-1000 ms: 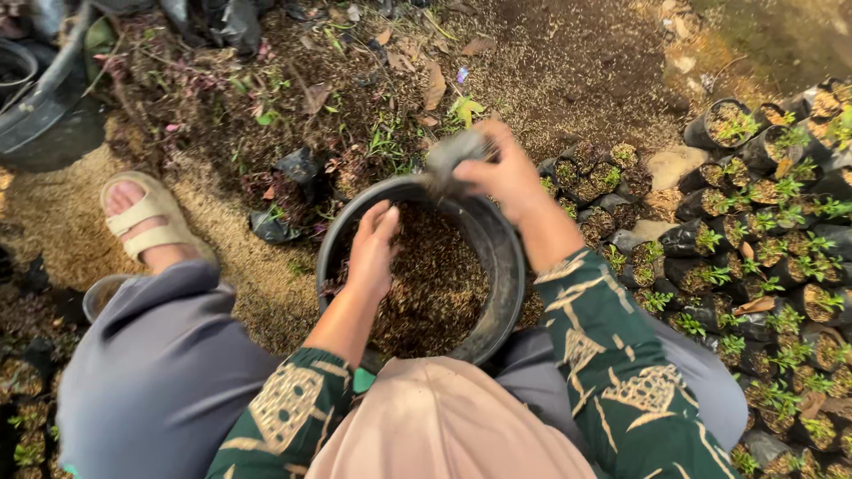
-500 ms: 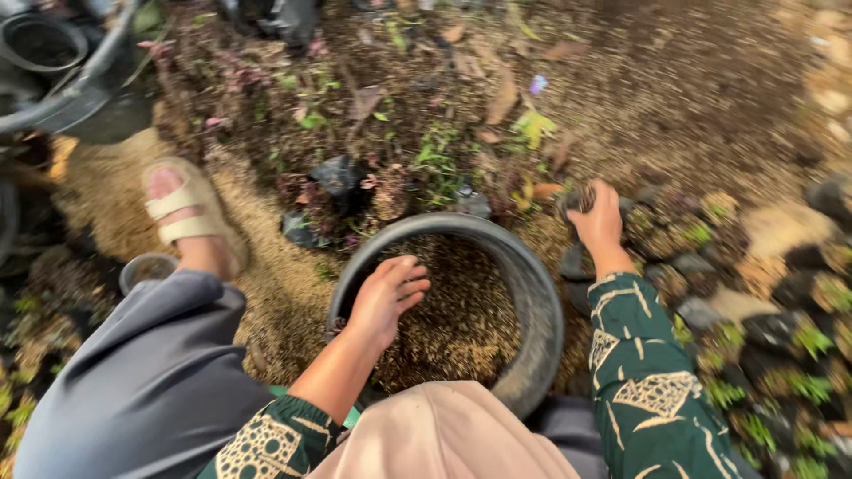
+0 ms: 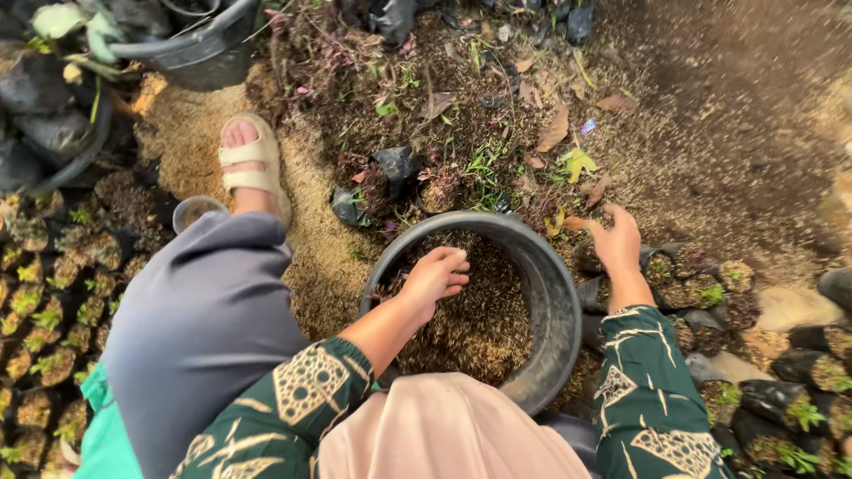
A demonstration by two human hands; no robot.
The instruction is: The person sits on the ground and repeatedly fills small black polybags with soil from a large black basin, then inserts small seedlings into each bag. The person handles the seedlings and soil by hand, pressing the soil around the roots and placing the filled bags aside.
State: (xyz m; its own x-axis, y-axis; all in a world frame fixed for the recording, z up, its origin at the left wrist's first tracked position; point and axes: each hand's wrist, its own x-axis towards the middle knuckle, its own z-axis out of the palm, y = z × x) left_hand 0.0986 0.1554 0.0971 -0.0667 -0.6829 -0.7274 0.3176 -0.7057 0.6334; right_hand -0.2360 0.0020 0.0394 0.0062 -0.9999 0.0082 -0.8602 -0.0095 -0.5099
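From my remote seat I saw, at the far left edge of the ground, rows of small seedling bags point(image 3: 53, 310) packed close together. Just right of them the person's grey-clad leg point(image 3: 200, 328) stretched forward, ending in a foot in a beige sandal point(image 3: 251, 168) set on a patch of pale husk. A small round cup point(image 3: 191, 211) lay beside that ankle.

At the middle stood the black tub point(image 3: 555, 306), partly filled with a brown soil mix point(image 3: 475, 319). The left hand point(image 3: 435, 277) was inside it, palm down, fingers curled loosely together and resting on the mix; whether it gripped any I could not tell.

Beyond the tub's far rim lay crumpled black bags point(image 3: 390, 173) among dead leaves and weeds.

Right of the tub, the right hand point(image 3: 614, 241) reached outside the rim, fingers bent down onto a filled bag point(image 3: 661, 266) at the near end of another row; I could not tell if it pinched the bag or only touched it. More seedling bags point(image 3: 790, 399) ran toward the lower right corner.
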